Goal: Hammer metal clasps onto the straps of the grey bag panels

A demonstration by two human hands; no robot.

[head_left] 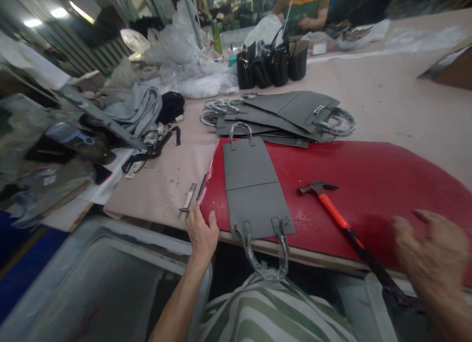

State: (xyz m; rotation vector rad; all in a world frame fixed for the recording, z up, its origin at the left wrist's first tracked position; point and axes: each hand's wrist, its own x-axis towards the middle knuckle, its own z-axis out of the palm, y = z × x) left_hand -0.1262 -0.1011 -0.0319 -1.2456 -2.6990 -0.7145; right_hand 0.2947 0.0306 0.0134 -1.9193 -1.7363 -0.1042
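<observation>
A flat grey bag panel [252, 174] lies lengthwise in front of me on a red board [368, 184]. It has a plastic-wrapped handle at each end, and the near handle [268, 272] hangs over the table edge. My left hand [202, 233] rests at the board's left front edge with thumb and fingers apart, holding nothing. Just beyond its fingertips lie a small metal caliper-like tool [189, 199] and a thin dark tool [201, 187]. A claw hammer [334, 211] with an orange and black handle lies on the board. To its right, my right hand [433, 248] is blurred, fingers apart, with nothing visible in it.
Behind the board is a pile of grey bag panels [280, 113] with wrapped handles. Farther back stand several black bags [273, 66] beside clear plastic wrapping [199, 76]. A grey plastic bin [99, 283] sits below at left. Across the table is another person [309, 10].
</observation>
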